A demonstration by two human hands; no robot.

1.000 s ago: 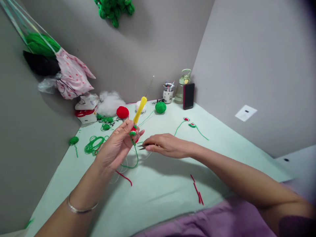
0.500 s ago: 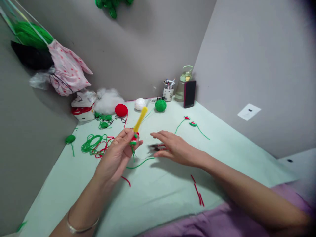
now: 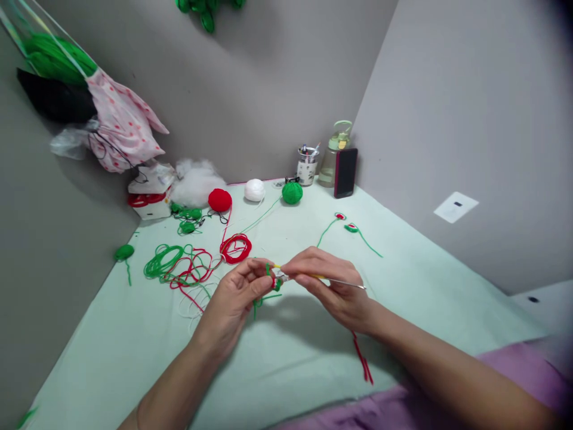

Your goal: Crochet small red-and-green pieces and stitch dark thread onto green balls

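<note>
My left hand (image 3: 237, 292) pinches a small red, white and green crocheted piece (image 3: 276, 283), and green yarn tails hang below it. My right hand (image 3: 333, 283) is closed round a crochet hook (image 3: 347, 283). Its yellow part reaches toward the piece, and its thin metal shaft sticks out to the right. Between the fingertips of both hands is a small whitish, shiny bit, too small to make out. Left of the hands lie a coil of red yarn (image 3: 236, 248) and loose green yarn loops (image 3: 163, 261). Two small crocheted pieces (image 3: 352, 228) with green tails lie to the right.
Along the back stand a red yarn ball (image 3: 219, 200), a white ball (image 3: 255, 190), a green ball (image 3: 292, 193), white stuffing (image 3: 197, 182), a pen cup (image 3: 307, 167), a bottle (image 3: 328, 167) and a phone (image 3: 346, 173). Red yarn scraps (image 3: 363, 361) lie near the front edge.
The yellow-handled hook has passed from my left hand to my right. Both hands have come together at the crocheted piece, with my left hand moved right, uncovering the red coil.
</note>
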